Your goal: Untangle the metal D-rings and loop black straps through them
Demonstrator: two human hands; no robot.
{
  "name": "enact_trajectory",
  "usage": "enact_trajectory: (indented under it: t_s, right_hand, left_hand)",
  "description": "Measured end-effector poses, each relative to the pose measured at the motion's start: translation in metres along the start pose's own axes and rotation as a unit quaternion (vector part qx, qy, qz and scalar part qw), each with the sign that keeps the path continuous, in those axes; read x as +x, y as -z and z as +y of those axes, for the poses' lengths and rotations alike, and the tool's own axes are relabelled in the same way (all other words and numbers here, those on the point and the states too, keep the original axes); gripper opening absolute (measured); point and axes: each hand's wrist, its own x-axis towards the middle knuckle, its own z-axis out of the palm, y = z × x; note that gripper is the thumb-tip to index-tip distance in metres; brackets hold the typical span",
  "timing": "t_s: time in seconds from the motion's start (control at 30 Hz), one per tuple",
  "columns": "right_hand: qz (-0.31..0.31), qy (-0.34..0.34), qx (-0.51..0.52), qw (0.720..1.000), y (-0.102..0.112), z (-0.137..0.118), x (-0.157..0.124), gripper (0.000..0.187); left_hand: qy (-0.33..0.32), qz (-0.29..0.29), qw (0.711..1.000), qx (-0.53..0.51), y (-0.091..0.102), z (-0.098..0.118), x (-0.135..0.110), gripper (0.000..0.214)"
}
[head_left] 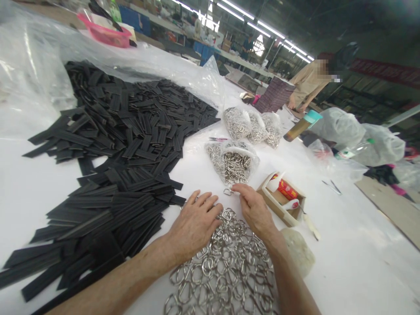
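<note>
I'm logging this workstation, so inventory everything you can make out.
Strips: many, black, left
Rings: many, silver, lower centre
Ring bags: at least four, clear, centre
Box: one, brown, right
Lump: one, pale, lower right
Metal tool: one, silver, right
Tumbler: one, turquoise lid, upper right
Bulky bags: several, whitish, right
Basin: one, pink, upper left
Stack: one, purplish, upper right
Co-worker: one nearby, tan clothing, upper right
Left hand: one, bare, over rings
Right hand: one, bare, by single ring
</note>
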Motion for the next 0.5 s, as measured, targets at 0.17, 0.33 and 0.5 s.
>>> enact_trajectory:
  t_s: [0.17,0.33,0.5]
  right_hand:
    - [-0.091,0.040,-0.119,0.988,-0.005,-0.013,-0.002,0.044]
    - [-0.161,0.014,-0.079,0.984,0.011,-0.031,-0.004,0.034]
    - [-0.194,-0.040,0.019,0.980,0.023,-0.028,-0.005,0.029]
  left_hand:
    - [0.000,0.001,1.000,0.006,-0.002,-0.001,-0.001,0.023]
    - [0.007,-0.001,1.000,0.000,-0.004,-0.002,-0.001,0.027]
    - [0.005,0.001,1.000,0.002,-0.006,-0.003,-0.001,0.036]
